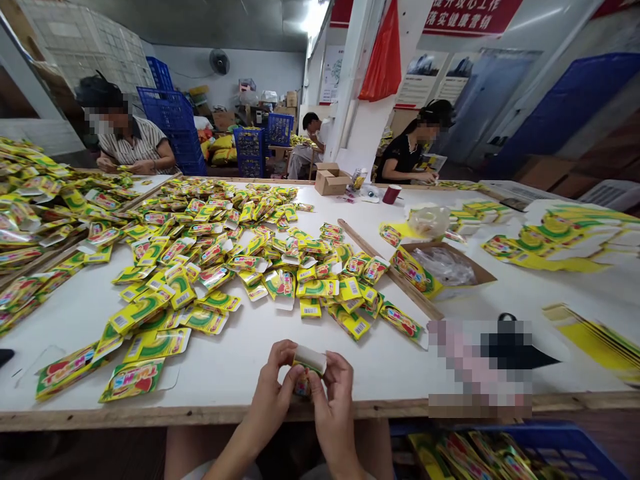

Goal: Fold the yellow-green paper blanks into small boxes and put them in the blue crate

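Both forearms come up from the bottom edge and meet at the near rim of the white table (235, 353). The left hand (273, 393) is turned palm-inward, its thumb and curled fingers pinched on the left end of a small packet (310, 360). The right hand (336, 400) mirrors it, with thumb and fingertips clamped on the packet's right end, so both hands are closed on it.

The packet sits between the two hands, just above the table edge. Its pale top edge faces up and away from the person, and its long axis runs left to right, dipping slightly toward the right. The printed lower part is mostly hidden behind the fingers.

Beyond the hands, a loose heap of yellow-green packets (215, 260) covers the left and middle of the table. At the far left back stands a stack of blue crates (170, 113); their contents cannot be made out. A small cardboard box (330, 180) sits open at the far edge. Right of centre, a shallow cardboard box (467, 267) holds crumpled clear plastic. Below the table at the lower right, a blue crate (565, 447) holds more printed packets.
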`<state>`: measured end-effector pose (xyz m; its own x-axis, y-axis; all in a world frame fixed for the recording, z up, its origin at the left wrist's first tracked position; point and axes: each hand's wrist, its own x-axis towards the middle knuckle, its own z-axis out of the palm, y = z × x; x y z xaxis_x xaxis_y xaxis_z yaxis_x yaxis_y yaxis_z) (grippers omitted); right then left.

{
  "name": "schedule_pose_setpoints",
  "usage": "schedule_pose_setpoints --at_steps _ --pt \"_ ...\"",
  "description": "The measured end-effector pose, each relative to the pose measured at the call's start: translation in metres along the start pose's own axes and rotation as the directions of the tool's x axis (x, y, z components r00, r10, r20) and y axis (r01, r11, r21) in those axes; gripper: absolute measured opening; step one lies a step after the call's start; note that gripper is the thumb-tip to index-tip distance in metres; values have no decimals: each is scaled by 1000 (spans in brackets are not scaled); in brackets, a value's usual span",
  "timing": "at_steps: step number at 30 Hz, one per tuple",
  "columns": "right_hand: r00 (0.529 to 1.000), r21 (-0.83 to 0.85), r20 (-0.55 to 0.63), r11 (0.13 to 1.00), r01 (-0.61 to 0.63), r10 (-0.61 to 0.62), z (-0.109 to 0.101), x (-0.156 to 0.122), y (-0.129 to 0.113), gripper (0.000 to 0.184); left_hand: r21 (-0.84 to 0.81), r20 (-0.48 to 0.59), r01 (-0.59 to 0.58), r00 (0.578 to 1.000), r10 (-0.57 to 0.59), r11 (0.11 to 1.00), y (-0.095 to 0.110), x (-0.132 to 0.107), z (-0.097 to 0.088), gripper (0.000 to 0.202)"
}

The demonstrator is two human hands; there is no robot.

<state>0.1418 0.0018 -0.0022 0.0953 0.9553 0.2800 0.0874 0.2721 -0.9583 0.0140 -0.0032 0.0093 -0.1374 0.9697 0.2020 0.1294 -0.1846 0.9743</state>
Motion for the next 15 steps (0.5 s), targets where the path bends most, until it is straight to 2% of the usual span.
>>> schedule_pose_setpoints --at_steps 2,6,12,15 --pt "999 -48 -46 999 25 -27 -4 -1 7 23 -2 -33 5 999 -5 1000 -4 -1 4 24" --pt "992 -133 103 988 83 -69 -17 6 7 21 -17 -72 0 997 -1 1000 -6 1 4 26" --pt "947 -193 301 966 174 -110 -16 27 -13 19 98 51 -32 998 27 995 1 8 -4 14" --pt "945 -188 293 960 207 -146 -10 33 -17 20 122 16 -93 996 91 988 2 10 -6 15"
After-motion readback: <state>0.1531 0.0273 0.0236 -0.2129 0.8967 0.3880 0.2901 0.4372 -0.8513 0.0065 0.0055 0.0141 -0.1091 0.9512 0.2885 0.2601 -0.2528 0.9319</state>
